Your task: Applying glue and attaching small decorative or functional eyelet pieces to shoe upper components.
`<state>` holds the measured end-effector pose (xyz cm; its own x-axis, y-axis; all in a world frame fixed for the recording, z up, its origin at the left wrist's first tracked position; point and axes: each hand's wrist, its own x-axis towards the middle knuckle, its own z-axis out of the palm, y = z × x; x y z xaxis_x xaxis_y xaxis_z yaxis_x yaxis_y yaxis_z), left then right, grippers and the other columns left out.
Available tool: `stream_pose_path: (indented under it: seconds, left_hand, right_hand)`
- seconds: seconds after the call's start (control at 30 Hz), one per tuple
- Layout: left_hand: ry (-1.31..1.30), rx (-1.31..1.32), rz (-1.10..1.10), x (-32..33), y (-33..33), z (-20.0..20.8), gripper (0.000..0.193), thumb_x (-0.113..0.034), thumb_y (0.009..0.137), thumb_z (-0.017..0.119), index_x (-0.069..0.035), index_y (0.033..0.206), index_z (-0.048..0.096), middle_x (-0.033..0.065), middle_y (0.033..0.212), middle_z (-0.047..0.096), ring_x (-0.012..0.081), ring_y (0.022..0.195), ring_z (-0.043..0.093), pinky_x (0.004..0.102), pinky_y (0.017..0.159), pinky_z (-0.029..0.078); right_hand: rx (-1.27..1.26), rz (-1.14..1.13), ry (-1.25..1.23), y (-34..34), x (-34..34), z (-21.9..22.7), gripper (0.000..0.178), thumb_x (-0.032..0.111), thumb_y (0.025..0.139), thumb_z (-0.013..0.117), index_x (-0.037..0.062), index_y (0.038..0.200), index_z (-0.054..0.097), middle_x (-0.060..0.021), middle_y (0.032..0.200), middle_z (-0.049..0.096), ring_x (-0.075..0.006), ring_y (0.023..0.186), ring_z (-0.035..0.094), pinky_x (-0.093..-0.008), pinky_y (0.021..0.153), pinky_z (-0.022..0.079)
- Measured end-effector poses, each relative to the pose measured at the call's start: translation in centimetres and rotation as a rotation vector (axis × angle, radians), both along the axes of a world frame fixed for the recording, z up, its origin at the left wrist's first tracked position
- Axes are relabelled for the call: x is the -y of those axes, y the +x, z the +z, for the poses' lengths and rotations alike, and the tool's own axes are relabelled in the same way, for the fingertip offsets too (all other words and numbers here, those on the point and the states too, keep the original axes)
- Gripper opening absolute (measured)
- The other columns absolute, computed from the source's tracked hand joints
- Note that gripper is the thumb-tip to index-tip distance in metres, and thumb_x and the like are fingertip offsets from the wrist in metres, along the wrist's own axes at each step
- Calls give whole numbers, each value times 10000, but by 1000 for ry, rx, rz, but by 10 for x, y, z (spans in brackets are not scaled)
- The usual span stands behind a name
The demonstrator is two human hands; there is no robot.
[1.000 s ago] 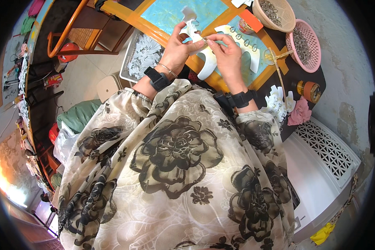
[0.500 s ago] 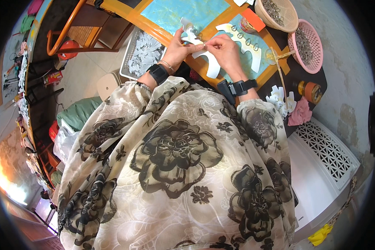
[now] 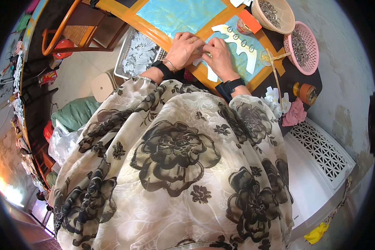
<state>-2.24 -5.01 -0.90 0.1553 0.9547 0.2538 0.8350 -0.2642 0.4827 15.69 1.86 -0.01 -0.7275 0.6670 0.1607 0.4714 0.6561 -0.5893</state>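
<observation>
My left hand (image 3: 183, 52) and my right hand (image 3: 217, 57) meet over the near edge of the blue, tape-edged work surface, fingers bent and pinched close together. Between and under them lies a white cut-out strip (image 3: 211, 74); one end sticks out below my right hand, the rest is covered. What sits right at the fingertips is hidden. To the right, a second white scalloped strip (image 3: 251, 62) lies flat with several metal rings (image 3: 243, 43) along it.
Metal rings fill a beige basket (image 3: 290, 26) and a pink basket (image 3: 313, 50) at right. Near them are a tub under an orange card (image 3: 249, 21), a stick (image 3: 274, 75), a jar (image 3: 307, 93) and a pink cloth (image 3: 295, 112). White pieces fill a white basket (image 3: 120, 66) at left.
My left hand has turned over, its raised thumb and fingers now curled down beside my right hand. The upper end of the white strip has gone from view under the hands.
</observation>
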Motion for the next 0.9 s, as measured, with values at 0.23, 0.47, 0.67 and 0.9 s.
stream_pose_path:
  seconds: [0.23, 0.47, 0.67, 0.9]
  left_hand:
    - [76, -297, 35, -11, 16, 19, 531, -207, 726, 766, -161, 1233, 616, 18, 1140, 667, 256, 1178, 548, 447, 1027, 363]
    - [30, -225, 114, -9, 19, 61, 572, -141, 686, 794, -144, 1231, 620, 19, 1076, 698, 273, 1110, 578, 426, 991, 413]
    - [-280, 351, -49, -9, -8, 4, 630, -133, 726, 826, -146, 1314, 601, 7, 1020, 733, 279, 1054, 586, 386, 910, 485]
    - [-193, 345, -54, -3, -11, -12, 501, -125, 772, 803, -150, 1251, 657, -1, 1038, 732, 271, 1043, 585, 398, 932, 457]
  right_hand:
    - [34, -1, 137, 1, 4, -6, 135, 98, 741, 762, 80, 862, 705, -61, 1010, 556, -279, 1042, 527, -427, 889, 444]
    - [22, 9, 148, 3, 7, -7, 149, 108, 741, 780, 105, 865, 697, -49, 971, 566, -272, 1029, 530, -424, 867, 437]
    - [-30, 10, 107, 2, 8, -5, 119, 115, 753, 772, 119, 828, 680, -19, 865, 517, -248, 966, 516, -407, 835, 425]
    - [-78, 3, 171, -1, 10, -6, 108, 93, 746, 759, 123, 813, 680, -23, 878, 529, -248, 986, 524, -401, 835, 424]
